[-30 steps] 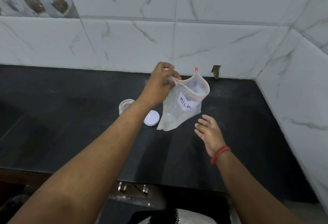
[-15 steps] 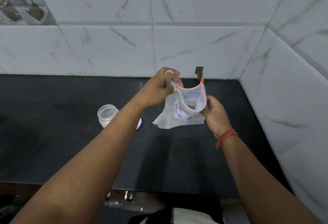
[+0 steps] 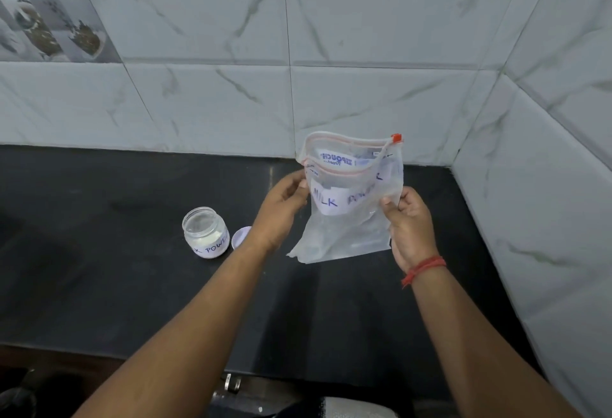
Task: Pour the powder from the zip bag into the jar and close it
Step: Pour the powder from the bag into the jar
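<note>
Head cam view, so here's where I'm at. I've got the bag (image 3: 351, 199) up in the middle of the frame, held upright between both hands, well clear of the desk (image 3: 99, 285). My left hand (image 3: 284, 200) is pinching the bag's left edge just under the zip, and my right hand (image 3: 409, 219) is pinching the right edge a bit lower. Both are closed on the plastic, nothing else in them. The bag's mouth points up and gapes open, with the red slider (image 3: 396, 138) parked at the top right corner. It looks pretty much empty to me, just clear crinkled plastic, though I can't rule out a dusting in the bottom.

The jar (image 3: 206, 232) sits on the desk to the left of the bag and lower in the frame, open, with white powder showing in it. Its lid (image 3: 241, 237) lies flat on the desk just right of the jar, partly hidden behind my left wrist.

So the bit that matters: jar and lid are both on my left hand's side, and that hand is clearly the nearer one. I reckon the pouring's done and what's left is dropping the bag and getting that lid on.
</note>
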